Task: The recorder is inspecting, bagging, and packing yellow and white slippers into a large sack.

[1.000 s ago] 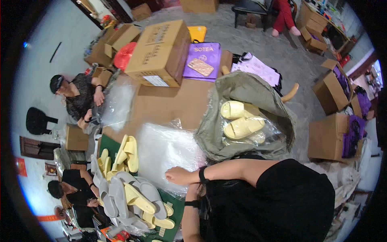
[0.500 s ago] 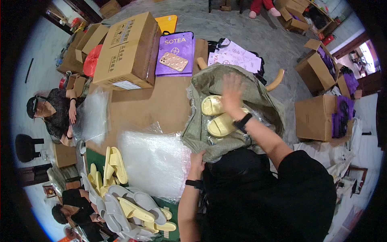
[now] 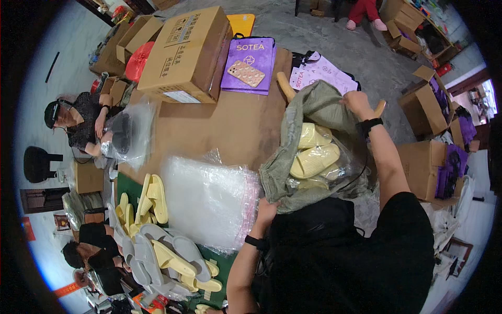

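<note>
A green-grey woven sack (image 3: 323, 100) gapes in front of me, with pale yellow slippers (image 3: 315, 161) in clear plastic inside. My left hand (image 3: 267, 212) is closed on its near left rim. At the far right rim, my right hand (image 3: 357, 104) pinches the sack's edge with the fingers bent. Left of the sack, a stack of clear plastic bags (image 3: 201, 201) lies on the brown table (image 3: 219, 128). Grey and yellow slippers (image 3: 170, 259) are heaped beyond those bags, on a green surface at the lower left.
A large cardboard box (image 3: 183, 60) stands at the table's far side, beside purple bags (image 3: 250, 55) with a phone (image 3: 246, 74) on top. A curved wooden chair arm (image 3: 285, 87) rises behind the sack. Two people sit at the left. Open cartons (image 3: 418, 165) stand at the right.
My right hand has come off the slippers in the sack and moved up and right to its far rim. The left hand still grips the near rim. The whole view has shifted slightly.
</note>
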Demonstrator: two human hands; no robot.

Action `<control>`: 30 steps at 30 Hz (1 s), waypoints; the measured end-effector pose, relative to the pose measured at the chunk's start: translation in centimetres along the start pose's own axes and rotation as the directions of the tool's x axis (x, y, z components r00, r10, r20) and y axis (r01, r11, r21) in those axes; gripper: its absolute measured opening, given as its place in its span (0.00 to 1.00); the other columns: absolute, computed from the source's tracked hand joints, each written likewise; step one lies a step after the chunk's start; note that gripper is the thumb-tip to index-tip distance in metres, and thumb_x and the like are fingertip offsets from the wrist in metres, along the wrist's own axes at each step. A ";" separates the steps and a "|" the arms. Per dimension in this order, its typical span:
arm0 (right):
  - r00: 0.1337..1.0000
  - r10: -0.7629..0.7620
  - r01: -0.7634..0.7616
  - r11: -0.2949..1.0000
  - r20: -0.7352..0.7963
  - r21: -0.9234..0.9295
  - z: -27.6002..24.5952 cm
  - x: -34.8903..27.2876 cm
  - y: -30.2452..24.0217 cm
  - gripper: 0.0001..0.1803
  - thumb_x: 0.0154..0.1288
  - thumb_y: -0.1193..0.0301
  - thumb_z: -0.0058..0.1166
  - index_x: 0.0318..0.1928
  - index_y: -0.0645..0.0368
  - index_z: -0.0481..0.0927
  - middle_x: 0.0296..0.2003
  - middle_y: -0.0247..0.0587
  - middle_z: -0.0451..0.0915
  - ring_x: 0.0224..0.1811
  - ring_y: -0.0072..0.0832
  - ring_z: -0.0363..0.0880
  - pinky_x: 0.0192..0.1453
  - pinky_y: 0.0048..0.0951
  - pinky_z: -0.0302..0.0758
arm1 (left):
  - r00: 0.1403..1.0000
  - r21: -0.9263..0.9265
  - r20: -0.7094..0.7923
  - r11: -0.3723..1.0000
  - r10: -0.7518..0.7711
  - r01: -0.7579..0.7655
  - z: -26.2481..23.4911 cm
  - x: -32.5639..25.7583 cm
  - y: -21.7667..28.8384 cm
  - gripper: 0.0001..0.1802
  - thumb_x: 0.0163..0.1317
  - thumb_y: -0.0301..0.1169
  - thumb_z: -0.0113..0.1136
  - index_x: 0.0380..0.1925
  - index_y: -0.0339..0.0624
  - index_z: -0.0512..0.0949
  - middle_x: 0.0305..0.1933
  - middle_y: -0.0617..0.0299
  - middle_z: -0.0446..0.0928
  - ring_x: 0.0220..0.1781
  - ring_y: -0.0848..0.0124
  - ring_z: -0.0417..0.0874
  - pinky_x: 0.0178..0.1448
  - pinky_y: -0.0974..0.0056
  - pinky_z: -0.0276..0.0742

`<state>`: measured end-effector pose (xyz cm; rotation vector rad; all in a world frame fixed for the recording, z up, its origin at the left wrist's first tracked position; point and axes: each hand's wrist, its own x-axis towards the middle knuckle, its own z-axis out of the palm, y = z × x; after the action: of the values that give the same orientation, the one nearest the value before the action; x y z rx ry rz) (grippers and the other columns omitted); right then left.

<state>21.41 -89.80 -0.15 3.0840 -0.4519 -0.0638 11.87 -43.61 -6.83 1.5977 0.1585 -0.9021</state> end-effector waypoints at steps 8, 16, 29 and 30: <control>0.928 0.258 -0.242 0.966 -0.269 0.093 0.6 -2.8 -2.7 0.15 0.58 0.58 0.49 0.27 0.57 0.78 0.25 0.49 0.77 0.30 0.46 0.77 0.32 0.44 0.71 | 1.000 -0.216 0.015 0.976 0.024 -0.020 -1.3 -3.4 1.0 0.17 0.55 0.23 0.54 0.47 0.34 0.71 0.42 0.53 0.77 0.45 0.64 0.78 0.46 0.65 0.73; 0.817 0.470 -0.389 0.877 -0.334 0.280 -1.6 -7.5 -7.7 0.16 0.54 0.65 0.52 0.41 0.63 0.74 0.41 0.53 0.74 0.39 0.49 0.74 0.41 0.45 0.72 | 0.873 -0.063 0.375 0.931 -0.312 0.360 -2.5 -6.1 -0.2 0.14 0.57 0.22 0.51 0.45 0.33 0.69 0.41 0.54 0.76 0.34 0.66 0.80 0.34 0.68 0.75; 0.898 -0.277 0.429 0.380 -0.342 0.819 -7.4 -22.7 -43.8 0.14 0.58 0.65 0.50 0.43 0.57 0.73 0.39 0.45 0.76 0.38 0.42 0.75 0.43 0.39 0.71 | 0.951 -0.161 0.288 0.973 -0.115 0.166 -6.6 -4.5 -4.6 0.21 0.60 0.34 0.48 0.52 0.37 0.64 0.49 0.52 0.72 0.49 0.57 0.73 0.45 0.54 0.72; 0.888 -0.401 0.390 0.399 -0.224 0.830 -7.6 -22.9 -45.3 0.15 0.58 0.64 0.49 0.43 0.58 0.73 0.39 0.47 0.76 0.40 0.44 0.74 0.44 0.42 0.70 | 0.970 -0.077 0.229 0.992 -0.082 0.102 -7.0 -5.2 -5.7 0.21 0.60 0.34 0.49 0.52 0.37 0.64 0.49 0.52 0.71 0.50 0.57 0.72 0.46 0.53 0.72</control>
<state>12.80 -39.75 6.93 4.1197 0.4859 0.2196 8.33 -33.94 -8.32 1.4034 0.1112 -1.1266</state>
